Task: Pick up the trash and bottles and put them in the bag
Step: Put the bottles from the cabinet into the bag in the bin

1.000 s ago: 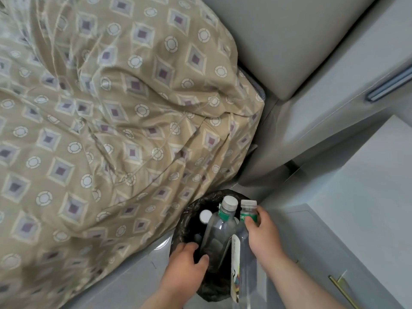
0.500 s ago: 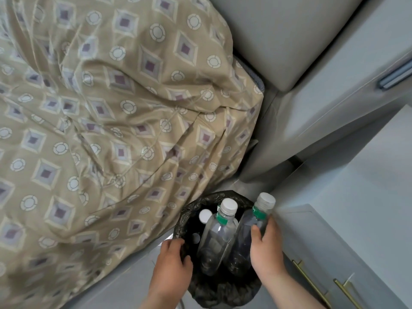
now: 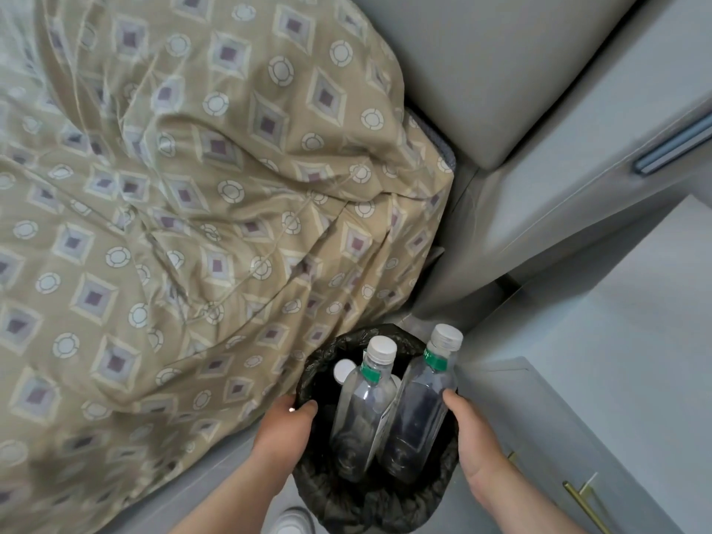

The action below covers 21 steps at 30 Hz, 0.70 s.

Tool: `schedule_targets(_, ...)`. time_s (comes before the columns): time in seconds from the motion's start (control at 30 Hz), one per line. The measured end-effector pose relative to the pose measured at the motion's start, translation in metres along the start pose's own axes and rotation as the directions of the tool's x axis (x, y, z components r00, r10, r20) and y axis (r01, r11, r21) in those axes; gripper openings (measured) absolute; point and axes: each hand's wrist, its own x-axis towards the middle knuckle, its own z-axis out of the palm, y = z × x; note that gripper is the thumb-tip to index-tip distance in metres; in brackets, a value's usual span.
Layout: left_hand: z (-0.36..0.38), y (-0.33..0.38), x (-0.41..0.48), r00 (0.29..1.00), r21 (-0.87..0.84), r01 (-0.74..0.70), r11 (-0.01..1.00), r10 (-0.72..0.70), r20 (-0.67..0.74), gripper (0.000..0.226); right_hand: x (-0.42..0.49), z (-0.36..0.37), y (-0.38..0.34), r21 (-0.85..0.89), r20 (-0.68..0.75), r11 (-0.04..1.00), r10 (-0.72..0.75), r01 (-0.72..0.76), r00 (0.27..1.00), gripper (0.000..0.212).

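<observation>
Your right hand (image 3: 472, 437) has its fingers wrapped around the right bottle (image 3: 418, 410), lowering it into the black bag (image 3: 370, 499) beside another bottle (image 3: 362, 406). Your left hand (image 3: 283, 427) pinches the rim. Next, I'd judge: release it and let it settle.

A rumpled tan quilt (image 3: 185, 210) patterned with diamonds and rings fills the view from nine to twelve o'clock. At one o'clock — a grey padded headboard (image 3: 493, 67). Pale grey cabinet (image 3: 616, 341) with brass handles (image 3: 581, 502) — four o'clock. Soft, even light.
</observation>
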Motion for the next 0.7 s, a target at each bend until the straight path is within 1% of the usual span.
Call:
schedule_targets(0.1, -0.022, 0.005, -0.034, 1.000, -0.030, 0.004, 1.000, -0.004, 0.000, 0.015, -0.034, -0.006, -0.016, -0.054, 0.014, 0.999, 0.005, -0.004, 1.000, 0.031)
schedule_targets(0.17, -0.038, 0.004, -0.058, 1.000, -0.018, -0.002, 1.000, 0.002, 0.002, 0.027, -0.064, -0.010, -0.031, -0.079, 0.018, 0.997, -0.013, 0.014, 1.000, 0.038)
schedule_targets(0.23, -0.054, -0.008, -0.063, 1.000, -0.035, 0.020, 0.999, -0.019, 0.014, 0.044, -0.097, -0.016, -0.055, -0.113, 0.049, 0.993, -0.024, 0.030, 0.999, 0.055)
schedule_targets(0.27, -0.063, -0.004, -0.077, 1.000, -0.046, 0.012, 0.999, -0.012, 0.001, 0.048, -0.115, -0.019, -0.068, -0.143, 0.055, 0.989, -0.019, 0.026, 0.998, 0.057)
schedule_targets(0.3, -0.073, 0.001, -0.096, 1.000, -0.055, 0.012, 0.998, -0.012, -0.003, 0.047, -0.134, -0.022, -0.081, -0.174, 0.052, 0.984, -0.022, 0.031, 0.998, 0.055)
schedule_targets(0.33, -0.083, 0.025, -0.138, 1.000, -0.047, -0.006, 0.999, 0.006, 0.000, 0.043, -0.154, -0.026, -0.096, -0.197, 0.051, 0.980, -0.021, 0.030, 0.998, 0.054)
schedule_targets(0.4, -0.104, 0.075, -0.213, 0.998, -0.090, -0.064, 0.994, 0.062, -0.020, 0.035, -0.197, -0.033, -0.132, -0.214, 0.076, 0.976, -0.027, 0.042, 0.997, 0.057)
schedule_targets(0.5, -0.130, 0.113, -0.288, 0.995, -0.182, -0.086, 0.979, 0.092, 0.025, 0.033, -0.265, -0.051, -0.179, -0.223, 0.088, 0.972, -0.061, 0.079, 0.994, 0.058)
schedule_targets(0.57, -0.142, 0.125, -0.325, 0.987, -0.175, -0.147, 0.973, 0.155, 0.031, 0.038, -0.307, -0.062, -0.204, -0.233, 0.076, 0.967, -0.087, 0.102, 0.993, 0.063)
schedule_targets(0.6, -0.148, 0.131, -0.343, 0.983, -0.185, -0.174, 0.967, 0.182, 0.031, 0.037, -0.328, -0.068, -0.215, -0.229, 0.064, 0.966, -0.104, 0.116, 0.992, 0.068)
schedule_targets(0.67, -0.158, 0.149, -0.383, 0.977, -0.203, -0.210, 0.956, 0.215, 0.002, 0.025, -0.364, -0.080, -0.233, -0.215, 0.047, 0.962, -0.164, 0.170, 0.985, 0.076)
schedule_targets(0.7, -0.164, 0.156, -0.401, 0.967, -0.177, -0.252, 0.951, 0.254, -0.009, 0.024, -0.380, -0.087, -0.239, -0.211, 0.032, 0.957, -0.197, 0.200, 0.980, 0.078)
